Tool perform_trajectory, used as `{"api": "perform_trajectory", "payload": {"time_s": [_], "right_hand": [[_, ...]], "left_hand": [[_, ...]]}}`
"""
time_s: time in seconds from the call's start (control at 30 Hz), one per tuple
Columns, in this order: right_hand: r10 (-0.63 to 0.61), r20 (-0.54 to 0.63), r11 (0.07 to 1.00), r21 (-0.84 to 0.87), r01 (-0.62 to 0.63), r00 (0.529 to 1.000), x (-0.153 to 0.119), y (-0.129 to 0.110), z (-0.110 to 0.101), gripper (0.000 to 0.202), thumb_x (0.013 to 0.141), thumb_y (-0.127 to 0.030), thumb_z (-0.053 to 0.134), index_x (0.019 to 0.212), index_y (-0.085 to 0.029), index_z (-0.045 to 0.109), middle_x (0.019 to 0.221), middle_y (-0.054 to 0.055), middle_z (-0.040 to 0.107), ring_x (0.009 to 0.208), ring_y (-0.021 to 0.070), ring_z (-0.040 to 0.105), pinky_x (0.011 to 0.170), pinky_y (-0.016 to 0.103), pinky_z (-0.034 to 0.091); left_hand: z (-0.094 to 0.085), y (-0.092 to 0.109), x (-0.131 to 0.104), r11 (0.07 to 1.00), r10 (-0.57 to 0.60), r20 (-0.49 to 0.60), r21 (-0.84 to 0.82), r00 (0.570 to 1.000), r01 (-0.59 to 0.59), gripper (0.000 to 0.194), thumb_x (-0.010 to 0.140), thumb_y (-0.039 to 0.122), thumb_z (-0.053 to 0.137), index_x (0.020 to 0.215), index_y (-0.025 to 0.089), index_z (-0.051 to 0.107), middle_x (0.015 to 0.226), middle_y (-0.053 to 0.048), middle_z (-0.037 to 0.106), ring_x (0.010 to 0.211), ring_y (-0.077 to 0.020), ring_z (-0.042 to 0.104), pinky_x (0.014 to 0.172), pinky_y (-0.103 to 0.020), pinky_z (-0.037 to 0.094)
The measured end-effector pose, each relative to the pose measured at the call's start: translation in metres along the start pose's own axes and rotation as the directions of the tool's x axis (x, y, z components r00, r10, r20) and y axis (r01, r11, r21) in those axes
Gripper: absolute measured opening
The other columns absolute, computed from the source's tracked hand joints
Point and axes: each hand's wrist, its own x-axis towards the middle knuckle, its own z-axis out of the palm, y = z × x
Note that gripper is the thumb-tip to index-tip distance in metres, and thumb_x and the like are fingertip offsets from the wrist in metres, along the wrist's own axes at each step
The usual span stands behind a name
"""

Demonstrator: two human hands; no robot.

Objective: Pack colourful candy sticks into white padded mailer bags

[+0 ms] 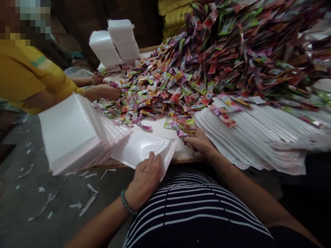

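- White bubble mailer (134,144), center of the clock face in my remote view, lies tilted near the front edge of the table (190,159), its 9 o'clock side against a leaning mailer stack (71,127).
- Left hand (148,168) curls over the mailer's open end, at about 4 o'clock, holding it there; the thumb is hidden from me.
- Right hand (200,141), at 3 o'clock, closes on a small bunch of glossy snack sachets (184,127), apart from the mailer.
- I judge the mailer light and springy, its film slick, its lip floppy; the lip by the left hand looks the best hold, one layer pinched, not both.
- Sachets look light, smooth and likely to slide over one another; I would gather them low in the bunch, squeezing softly to spare the seals.
- A heap of packets (227,55) rises at 1 to 2 o'clock; fanned mailers (248,134) lie at 3 o'clock, beyond the right hand.
- At 11 o'clock, the hand of a co-worker (108,92) in a yellow shirt reaches into the spill's edge.
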Motion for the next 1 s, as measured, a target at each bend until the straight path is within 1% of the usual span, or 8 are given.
{"api": "perform_trajectory", "payload": {"time_s": [0.1,0.27,0.43,0.53,0.63,0.77,0.83,1.0], "right_hand": [[-0.162,0.036,0.986,-0.029,0.163,0.986,-0.023,-0.009,0.005,0.048,0.062,-0.023,0.072,0.108,-0.022,0.060,0.087,0.001,0.072,0.070,0.0169,0.064,0.064,0.029,0.052],[-0.346,0.454,0.814,-0.290,0.504,0.821,-0.032,-0.014,0.029,0.053,0.074,-0.022,0.066,0.126,-0.021,0.057,0.111,0.006,0.071,0.091,0.0213,0.067,0.079,0.032,0.051],[-0.273,0.456,0.312,-0.791,0.526,0.847,-0.029,-0.020,0.043,0.045,0.086,-0.017,0.053,0.131,-0.010,0.053,0.117,0.018,0.067,0.099,0.0274,0.063,0.085,0.037,0.047],[-0.296,0.527,-0.009,-0.836,0.549,0.797,-0.036,-0.027,0.047,0.042,0.095,-0.014,0.038,0.134,-0.007,0.050,0.119,0.025,0.063,0.103,0.0305,0.059,0.086,0.043,0.044],[-0.311,0.591,-0.146,-0.804,0.577,0.744,-0.038,-0.034,0.049,0.046,0.095,-0.008,0.029,0.136,-0.009,0.049,0.112,0.022,0.065,0.103,0.0305,0.056,0.085,0.045,0.043],[-0.263,0.472,-0.164,-0.881,0.444,0.841,-0.023,-0.050,0.053,0.036,0.092,-0.006,0.034,0.108,-0.007,0.066,0.097,0.022,0.066,0.092,0.0300,0.059,0.077,0.042,0.043],[-0.205,0.501,-0.106,-0.865,0.490,0.841,-0.012,-0.061,0.053,0.030,0.091,-0.008,0.040,0.102,-0.007,0.068,0.097,0.021,0.067,0.090,0.0285,0.060,0.076,0.039,0.043],[-0.189,0.725,0.254,-0.615,0.747,0.662,0.001,-0.107,0.034,0.047,0.074,-0.019,0.071,0.119,-0.010,0.062,0.113,0.013,0.066,0.094,0.0225,0.062,0.080,0.032,0.047]], "left_hand": [[-0.001,0.002,-0.005,0.995,-0.090,-0.009,-0.040,0.996,0.089,0.048,0.086,0.007,0.043,0.133,0.015,0.050,0.140,-0.022,0.049,0.079,-0.0237,0.071,0.068,-0.038,0.058],[0.007,-0.002,0.007,0.958,-0.189,-0.279,-0.261,0.941,0.115,0.062,0.082,0.005,0.042,0.143,0.011,0.039,0.148,-0.020,0.046,0.115,-0.0300,0.063,0.091,-0.040,0.056],[0.019,0.005,0.027,0.910,-0.182,-0.441,-0.414,0.879,-0.020,0.067,0.081,0.005,0.044,0.147,0.010,0.033,0.155,-0.020,0.033,0.134,-0.0305,0.048,0.103,-0.041,0.050],[0.016,0.011,0.037,0.887,-0.160,-0.466,-0.455,0.870,-0.081,0.070,0.079,0.006,0.046,0.147,0.008,0.031,0.157,-0.021,0.030,0.138,-0.0302,0.043,0.106,-0.040,0.048],[0.010,0.013,0.042,0.875,-0.105,-0.469,-0.463,0.877,-0.143,0.075,0.075,0.003,0.047,0.148,0.010,0.031,0.156,-0.018,0.032,0.140,-0.0283,0.040,0.108,-0.040,0.046],[0.004,0.018,0.050,0.866,-0.064,-0.408,-0.475,0.911,-0.152,0.077,0.073,0.004,0.048,0.148,0.013,0.034,0.158,-0.016,0.030,0.136,-0.0305,0.046,0.106,-0.042,0.048],[-0.002,0.020,0.056,0.849,-0.102,-0.392,-0.513,0.914,-0.125,0.076,0.072,0.006,0.050,0.147,0.010,0.035,0.157,-0.018,0.030,0.136,-0.0312,0.046,0.108,-0.042,0.046],[-0.039,0.006,0.066,0.666,-0.184,-0.401,-0.722,0.897,-0.187,0.076,0.062,0.006,0.057,0.137,0.011,0.051,0.141,-0.014,0.054,0.129,-0.0293,0.052,0.108,-0.040,0.046]]}}
